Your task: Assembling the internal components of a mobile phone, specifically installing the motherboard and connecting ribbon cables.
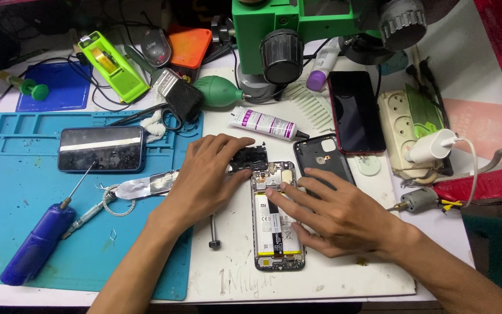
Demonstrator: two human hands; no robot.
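Note:
An opened phone [277,232] lies back-side up on a white mat [321,279], its battery and circuit board exposed. My left hand [207,177] rests at the phone's top left, fingertips on a small black cover piece [250,158] at the upper edge. My right hand [335,215] lies over the phone's right side, its index fingertip pressing on the upper part of the battery. The removed black back cover [315,154] lies just right of the phone, partly under my right hand.
A blue work mat [7,192] on the left carries another phone [101,149], a blue electric screwdriver [33,247] and tweezers [88,214]. A glue tube [265,123], brush [178,93], green blower, red-edged phone [355,111], power strip [402,131] and green microscope [297,29] crowd the back.

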